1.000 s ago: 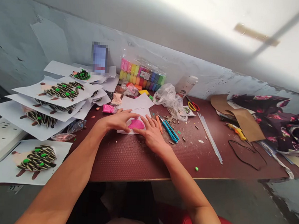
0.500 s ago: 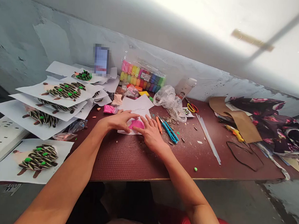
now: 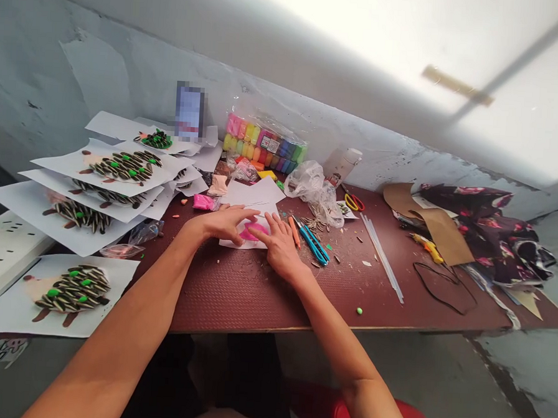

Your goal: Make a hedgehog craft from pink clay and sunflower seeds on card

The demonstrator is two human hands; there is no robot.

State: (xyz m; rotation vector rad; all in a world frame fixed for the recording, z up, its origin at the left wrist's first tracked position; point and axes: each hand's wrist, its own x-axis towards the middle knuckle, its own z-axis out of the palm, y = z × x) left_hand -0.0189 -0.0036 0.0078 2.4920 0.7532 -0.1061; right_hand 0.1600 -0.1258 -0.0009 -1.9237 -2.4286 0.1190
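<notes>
Here, the left hand (image 3: 222,223) and right hand (image 3: 279,246) lie open and close together on white paper (image 3: 234,243), with pink clay (image 3: 252,234) between them. Blue snips (image 3: 314,245) sit nearby on the bench (image 3: 237,300), and a bag of clay (image 3: 265,139) sits by the far edge.

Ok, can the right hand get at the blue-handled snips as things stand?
Probably yes. The right hand rests on the paper just beside the blue-handled snips. Only a slim orange tool lies between them, flat on the table, so reaching over it looks easy.
</notes>
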